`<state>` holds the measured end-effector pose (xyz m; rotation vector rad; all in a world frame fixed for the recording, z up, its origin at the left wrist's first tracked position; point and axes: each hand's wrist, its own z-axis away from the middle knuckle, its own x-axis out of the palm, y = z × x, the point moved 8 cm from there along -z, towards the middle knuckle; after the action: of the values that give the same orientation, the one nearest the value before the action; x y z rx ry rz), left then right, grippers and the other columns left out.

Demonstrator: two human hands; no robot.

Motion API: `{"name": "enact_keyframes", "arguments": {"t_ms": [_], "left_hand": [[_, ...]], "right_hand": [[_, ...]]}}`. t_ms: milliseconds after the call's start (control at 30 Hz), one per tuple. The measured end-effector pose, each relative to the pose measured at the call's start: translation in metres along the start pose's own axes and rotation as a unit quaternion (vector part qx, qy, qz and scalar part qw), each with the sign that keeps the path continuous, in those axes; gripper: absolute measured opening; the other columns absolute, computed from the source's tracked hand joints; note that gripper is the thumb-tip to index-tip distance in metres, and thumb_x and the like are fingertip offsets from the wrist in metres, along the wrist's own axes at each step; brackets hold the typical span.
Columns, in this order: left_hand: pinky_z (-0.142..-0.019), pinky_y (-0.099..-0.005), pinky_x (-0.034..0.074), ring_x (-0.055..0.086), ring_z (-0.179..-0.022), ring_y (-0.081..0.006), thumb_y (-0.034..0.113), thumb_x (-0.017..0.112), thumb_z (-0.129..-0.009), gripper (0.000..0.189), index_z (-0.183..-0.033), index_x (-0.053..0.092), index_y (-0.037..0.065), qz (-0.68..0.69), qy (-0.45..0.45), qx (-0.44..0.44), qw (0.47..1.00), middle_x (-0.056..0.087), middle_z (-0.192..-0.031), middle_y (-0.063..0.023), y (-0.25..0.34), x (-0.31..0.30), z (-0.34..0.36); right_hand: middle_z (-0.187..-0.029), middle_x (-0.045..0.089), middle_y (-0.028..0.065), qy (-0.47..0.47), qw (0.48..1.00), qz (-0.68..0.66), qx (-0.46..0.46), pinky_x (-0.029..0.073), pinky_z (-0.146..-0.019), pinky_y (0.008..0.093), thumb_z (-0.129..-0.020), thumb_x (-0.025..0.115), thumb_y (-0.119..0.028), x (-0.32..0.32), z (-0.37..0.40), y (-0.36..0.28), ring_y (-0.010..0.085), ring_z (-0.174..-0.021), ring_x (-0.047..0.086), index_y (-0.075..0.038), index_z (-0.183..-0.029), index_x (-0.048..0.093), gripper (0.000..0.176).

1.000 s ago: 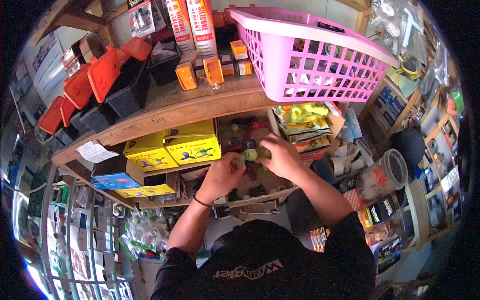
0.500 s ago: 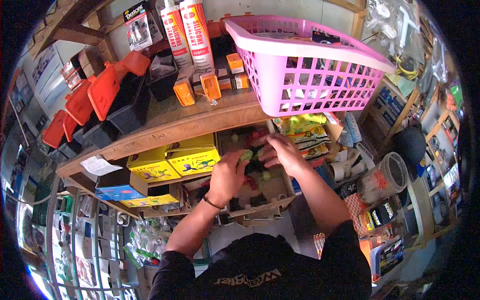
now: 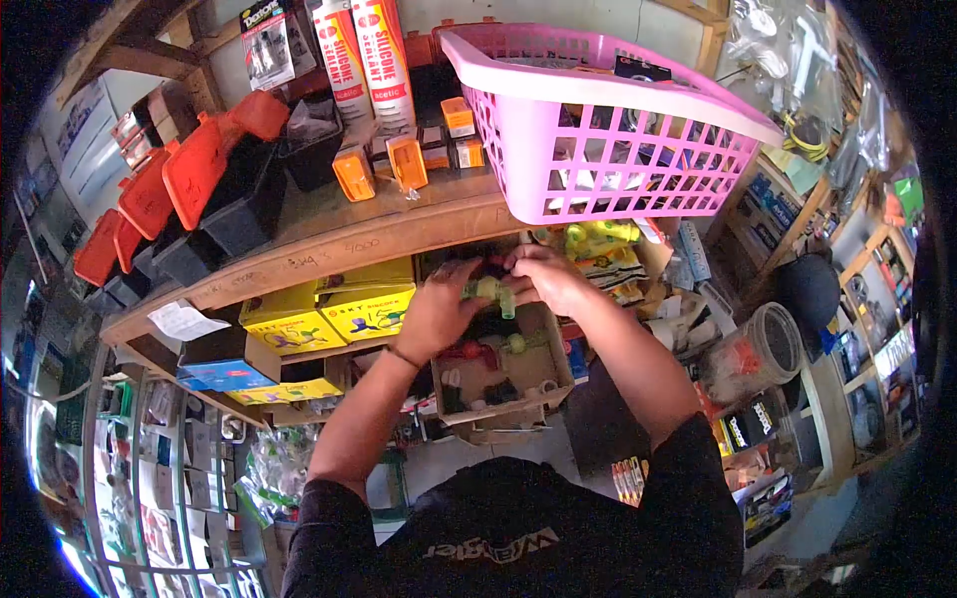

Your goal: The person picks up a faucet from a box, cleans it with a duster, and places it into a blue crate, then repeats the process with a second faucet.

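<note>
Over an open cardboard box (image 3: pixel 454 410), my left hand (image 3: pixel 441 314) is closed around a translucent yellow-green plastic tap (image 3: pixel 493 292). My right hand (image 3: pixel 549 280) has its fingers curled against the tap's far right side; part of the grip is hidden. Below them in the box lie a red plastic tap (image 3: pixel 477 354) and another green one (image 3: pixel 528 343). Black pieces (image 3: pixel 498 391) and a few whitish rings (image 3: pixel 547 386) rest near the box's front. Behind the fingers, some dark and red pieces are partly covered.
A wooden shelf edge (image 3: pixel 349 245) runs just above my hands, carrying a pink basket (image 3: pixel 533 169), silicone sealant tubes (image 3: pixel 387 70) and black bins with orange lids (image 3: pixel 196 169). Yellow bibcock boxes (image 3: pixel 367 311) stand left of the open box. A clear plastic jar (image 3: pixel 753 354) is at right.
My hands have come together around the green tap, which now shows more plainly with its spout downward. My right hand's spread fingers have curled in. The view has shifted slightly.
</note>
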<state>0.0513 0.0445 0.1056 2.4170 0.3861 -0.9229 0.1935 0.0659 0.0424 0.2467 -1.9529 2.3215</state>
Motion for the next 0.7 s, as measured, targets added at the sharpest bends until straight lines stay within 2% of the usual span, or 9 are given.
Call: {"name": "enact_keyframes", "arguments": {"t_ms": [133, 167, 267, 333, 367, 467, 533, 633, 700], "left_hand": [[-0.078, -0.0396, 0.044, 0.053, -0.090, -0.0358, 0.018, 0.062, -0.071, 0.036, -0.102, 0.055, 0.002, -0.015, -0.186, -0.078, 0.979, 0.056, -0.095, -0.0209, -0.030, 0.029, -0.002], [-0.078, -0.0396, 0.044, 0.054, -0.090, -0.0354, 0.018, 0.061, -0.071, 0.034, -0.101, 0.056, 0.002, -0.014, -0.174, -0.028, 0.984, 0.057, -0.095, -0.0205, -0.034, 0.033, -0.003], [-0.077, -0.0399, 0.045, 0.055, -0.088, -0.0361, 0.016, 0.060, -0.070, 0.028, -0.095, 0.058, 0.001, -0.038, -0.174, -0.035, 0.983, 0.058, -0.092, -0.0206, -0.037, 0.035, -0.006], [-0.077, -0.0401, 0.045, 0.055, -0.087, -0.0357, 0.016, 0.060, -0.070, 0.026, -0.091, 0.058, 0.001, -0.086, -0.172, -0.045, 0.980, 0.058, -0.089, -0.0211, -0.044, 0.040, -0.006], [-0.077, -0.0402, 0.045, 0.056, -0.086, -0.0354, 0.016, 0.060, -0.069, 0.023, -0.087, 0.059, 0.002, -0.132, -0.170, -0.053, 0.975, 0.058, -0.087, -0.0215, -0.051, 0.043, -0.007], [-0.076, -0.0415, 0.046, 0.057, -0.086, -0.0342, 0.017, 0.060, -0.069, 0.021, -0.082, 0.058, 0.001, -0.212, -0.217, -0.112, 0.946, 0.058, -0.084, -0.0221, -0.078, 0.062, -0.011], [-0.076, -0.0419, 0.046, 0.058, -0.087, -0.0335, 0.019, 0.060, -0.069, 0.023, -0.082, 0.059, 0.001, -0.242, -0.233, -0.101, 0.936, 0.058, -0.084, -0.0218, -0.082, 0.069, -0.013], [-0.074, -0.0422, 0.047, 0.058, -0.086, -0.0332, 0.022, 0.059, -0.070, 0.025, -0.081, 0.059, 0.000, -0.273, -0.248, -0.066, 0.927, 0.058, -0.084, -0.0214, -0.071, 0.066, -0.016], [-0.073, -0.0420, 0.047, 0.058, -0.084, -0.0336, 0.023, 0.058, -0.071, 0.026, -0.080, 0.059, -0.001, -0.276, -0.245, -0.039, 0.929, 0.058, -0.084, -0.0214, -0.074, 0.071, -0.018]], "right_hand": [[-0.076, 0.048, 0.0060, 0.010, 0.999, 0.032, 0.018, 0.051, -0.053, 0.0338, -0.079, 0.046, -0.009, -0.007, -0.011, 0.005, 0.0177, -0.062, 0.053, -0.006, -0.086, 0.047, 0.007], [-0.076, 0.050, 0.0055, 0.013, 0.998, 0.056, 0.023, 0.050, -0.054, 0.0326, -0.079, 0.046, -0.008, -0.007, -0.014, 0.008, 0.0165, -0.063, 0.053, -0.007, -0.085, 0.048, 0.006], [-0.077, 0.052, 0.0069, 0.029, 0.993, 0.112, 0.008, 0.048, -0.059, 0.0326, -0.078, 0.047, -0.008, -0.008, -0.022, 0.010, 0.0175, -0.068, 0.055, -0.007, -0.087, 0.050, 0.010], [-0.079, 0.054, 0.0087, 0.096, 0.900, 0.392, -0.163, 0.045, -0.064, 0.0346, -0.076, 0.048, -0.009, -0.004, -0.017, -0.020, 0.0208, -0.071, 0.055, -0.006, -0.093, 0.051, 0.017], [-0.079, 0.056, 0.0128, 0.087, 0.887, 0.410, -0.192, 0.043, -0.068, 0.0358, -0.075, 0.051, -0.012, -0.001, -0.016, -0.023, 0.0245, -0.073, 0.056, -0.005, -0.097, 0.050, 0.023], [-0.076, 0.056, 0.0158, 0.110, 0.847, 0.474, -0.212, 0.043, -0.066, 0.0362, -0.076, 0.052, -0.013, 0.004, -0.008, -0.029, 0.0264, -0.072, 0.056, -0.005, -0.096, 0.050, 0.022], [-0.073, 0.056, 0.0178, 0.114, 0.838, 0.483, -0.226, 0.043, -0.065, 0.0367, -0.076, 0.053, -0.014, 0.008, -0.003, -0.036, 0.0289, -0.071, 0.056, -0.005, -0.096, 0.050, 0.022], [-0.095, 0.057, 0.0210, 0.073, 0.855, 0.492, -0.145, 0.043, -0.078, 0.0392, -0.073, 0.055, -0.015, 0.006, -0.009, -0.026, 0.0347, -0.091, 0.054, -0.004, -0.100, 0.052, 0.029], [-0.088, 0.058, 0.0203, 0.087, 0.838, 0.515, -0.159, 0.044, -0.074, 0.0387, -0.074, 0.055, -0.017, 0.005, -0.017, -0.015, 0.0331, -0.086, 0.056, -0.004, -0.099, 0.051, 0.028]]}}
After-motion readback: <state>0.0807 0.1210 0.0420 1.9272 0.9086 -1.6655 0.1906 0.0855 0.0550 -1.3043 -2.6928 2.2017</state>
